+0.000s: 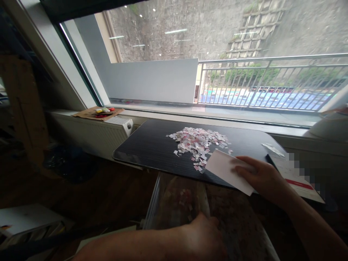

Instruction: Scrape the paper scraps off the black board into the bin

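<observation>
A loose heap of small pale pink and white paper-like pieces is spread on a dark tabletop. My right hand grips a white card, thumb and fingers on its near end. The card slants over the table's front edge, its far corner beside the lowest pieces of the heap. Below that edge is a clear plastic bin with a few similar pieces inside. My left hand is closed at the bin's near right side; its fingertips are partly hidden in shadow.
On the table's right lie a flat printed box and a small clear packet. A radiator to the left carries cardboard with small colourful items. A window runs behind; a dark plastic bag rests on the floor.
</observation>
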Motion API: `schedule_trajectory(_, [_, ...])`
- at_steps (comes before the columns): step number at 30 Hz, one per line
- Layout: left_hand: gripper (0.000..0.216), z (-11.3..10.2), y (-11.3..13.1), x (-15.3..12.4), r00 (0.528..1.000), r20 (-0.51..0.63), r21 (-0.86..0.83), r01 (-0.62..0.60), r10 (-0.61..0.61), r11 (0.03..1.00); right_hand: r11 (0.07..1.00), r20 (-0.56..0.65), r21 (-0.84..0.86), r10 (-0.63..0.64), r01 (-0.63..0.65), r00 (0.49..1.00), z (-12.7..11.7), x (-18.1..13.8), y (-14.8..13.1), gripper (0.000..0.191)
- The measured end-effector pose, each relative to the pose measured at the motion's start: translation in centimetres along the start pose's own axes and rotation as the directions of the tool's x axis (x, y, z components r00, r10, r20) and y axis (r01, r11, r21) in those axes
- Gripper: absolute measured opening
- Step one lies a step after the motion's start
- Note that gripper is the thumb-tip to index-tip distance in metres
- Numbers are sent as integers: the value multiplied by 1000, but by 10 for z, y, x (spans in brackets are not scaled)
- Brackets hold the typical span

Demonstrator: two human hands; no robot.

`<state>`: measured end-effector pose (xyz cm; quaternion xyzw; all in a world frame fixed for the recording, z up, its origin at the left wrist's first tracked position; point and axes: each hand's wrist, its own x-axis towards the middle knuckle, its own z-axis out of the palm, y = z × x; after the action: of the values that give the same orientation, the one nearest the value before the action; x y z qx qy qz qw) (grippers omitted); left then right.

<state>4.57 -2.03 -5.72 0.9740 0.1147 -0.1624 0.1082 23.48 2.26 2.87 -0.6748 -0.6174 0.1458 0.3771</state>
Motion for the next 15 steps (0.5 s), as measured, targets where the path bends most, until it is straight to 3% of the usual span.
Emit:
schedule_trajectory(6, [15, -2, 1, -2, 999, 27, -3, 36, -36, 999, 1000, 97, -6, -28, 29, 995, 3, -5, -1, 43])
schedule_trajectory(11, [17, 5, 0, -1, 997, -67, -12, 41, -42, 999, 998, 23, -30, -49, 49, 999, 0, 0, -1, 42])
schedule_trajectory(15, [16, -3, 1, -3, 999, 25, -12, 37, -36, 999, 998, 59, -52, -37, 41, 998, 1, 6, 3, 43])
